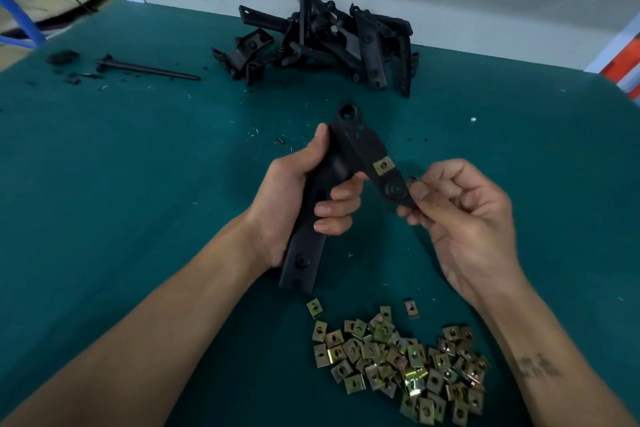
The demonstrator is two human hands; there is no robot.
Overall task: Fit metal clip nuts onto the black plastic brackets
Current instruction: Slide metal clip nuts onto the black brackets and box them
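single head-worn wide-angle view, looking forward and down, close over the green table (pixel 138 166) (edges bowed)

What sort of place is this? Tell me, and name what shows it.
Probably a small factory assembly bench: a green-covered worktable, a loose heap of metal clip nuts, and a pile of black plastic brackets waiting behind.

We've got open green mat (pixel 121 166) on the left. A bracket pile (pixel 329 42) blocks the far middle, loose clip nuts (pixel 398 357) crowd the near right, and a black rod (pixel 149 69) lies far left.
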